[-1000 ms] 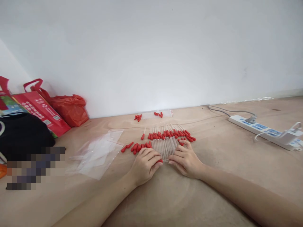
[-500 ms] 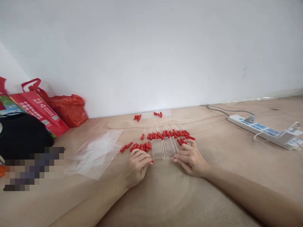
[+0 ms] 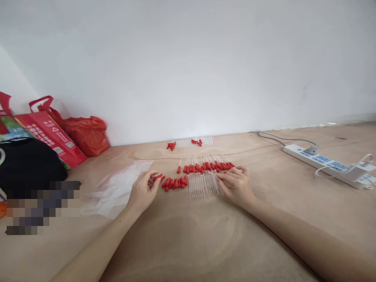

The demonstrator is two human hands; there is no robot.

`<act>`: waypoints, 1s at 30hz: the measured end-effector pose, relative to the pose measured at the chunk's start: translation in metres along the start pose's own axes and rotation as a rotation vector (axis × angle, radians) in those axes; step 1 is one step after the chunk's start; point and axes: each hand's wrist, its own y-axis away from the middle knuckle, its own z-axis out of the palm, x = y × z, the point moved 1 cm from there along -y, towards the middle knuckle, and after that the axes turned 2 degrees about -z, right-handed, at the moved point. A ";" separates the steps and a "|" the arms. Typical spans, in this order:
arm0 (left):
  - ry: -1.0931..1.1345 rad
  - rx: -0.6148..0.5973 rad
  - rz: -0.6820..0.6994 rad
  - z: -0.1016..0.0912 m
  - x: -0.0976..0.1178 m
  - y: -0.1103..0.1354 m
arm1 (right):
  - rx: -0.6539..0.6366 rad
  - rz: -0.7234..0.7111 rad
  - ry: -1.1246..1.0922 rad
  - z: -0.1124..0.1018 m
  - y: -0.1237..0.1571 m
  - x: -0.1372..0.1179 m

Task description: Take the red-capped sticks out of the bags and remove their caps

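Observation:
A row of clear thin tubes lies on the wooden surface, many with red rubber caps at the far end. Loose red caps lie in a heap just left of the tubes. My left hand curls its fingers around the leftmost loose caps at the heap's edge. My right hand rests on the right side of the tube row, thumb and fingers pinched on the end of a tube there.
Clear plastic bags lie left of the caps. Red bags and a black bag stand at far left. A white power strip with a cable lies at right. More red caps sit near the wall.
My left hand has slid left from the near end of the tubes to the loose red caps. My right hand has moved slightly farther along the right side of the tubes.

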 end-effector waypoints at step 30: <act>-0.207 -0.389 -0.335 0.045 0.022 -0.068 | -0.243 -0.013 0.061 0.014 -0.006 -0.009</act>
